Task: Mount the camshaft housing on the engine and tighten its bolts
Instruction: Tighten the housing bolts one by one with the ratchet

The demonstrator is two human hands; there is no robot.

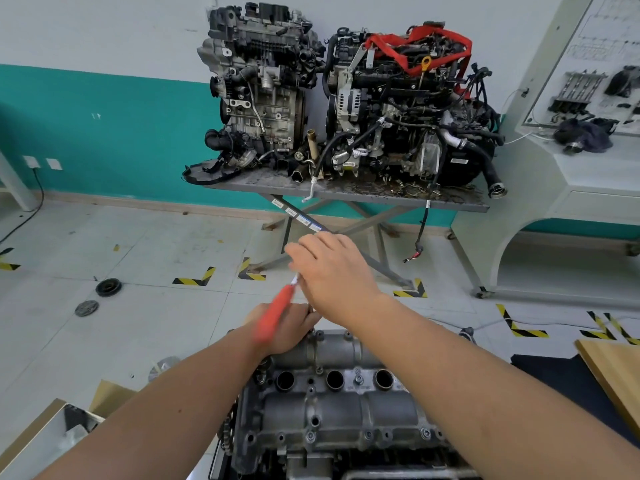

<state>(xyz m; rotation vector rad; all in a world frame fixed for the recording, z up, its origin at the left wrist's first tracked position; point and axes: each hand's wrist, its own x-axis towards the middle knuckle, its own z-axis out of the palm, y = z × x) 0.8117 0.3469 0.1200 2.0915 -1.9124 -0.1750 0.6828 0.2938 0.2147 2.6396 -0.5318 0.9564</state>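
housing: camshaft housing [332,403] sat on engine at 6 o'clock, bolts in.
left hand [287,327]: held far housing edge, grip unclear.
right hand [332,271]: fingers curled on red-handled tool [273,315], blurred.
risk: tool could slip off bolt, rounding head.

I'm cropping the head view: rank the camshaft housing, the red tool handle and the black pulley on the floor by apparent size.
1. camshaft housing, largest, though nearest the camera.
2. red tool handle, motion-blurred.
3. black pulley, smallest, but farther away.
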